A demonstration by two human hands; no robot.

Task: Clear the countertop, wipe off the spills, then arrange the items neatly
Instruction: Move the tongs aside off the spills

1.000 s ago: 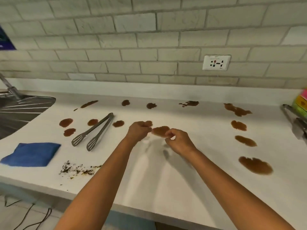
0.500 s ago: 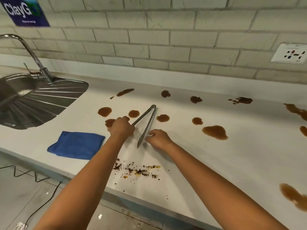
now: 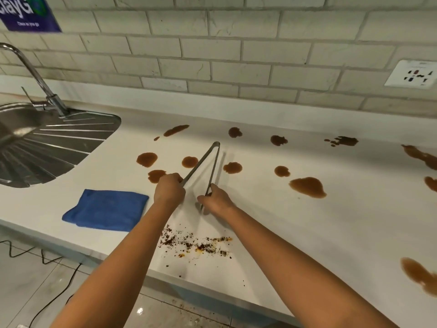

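Faucet (image 3: 35,74) over sink (image 3: 54,143) (steel); wall socket (image 3: 412,73); poster (image 3: 28,14), perhaps.

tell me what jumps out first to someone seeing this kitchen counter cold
Brown spills dot the white countertop from the middle to the right edge. At the centre, the left hand and right hand each grip one arm of the metal tongs. A folded blue cloth lies left of them, with dark crumbs near the front edge.
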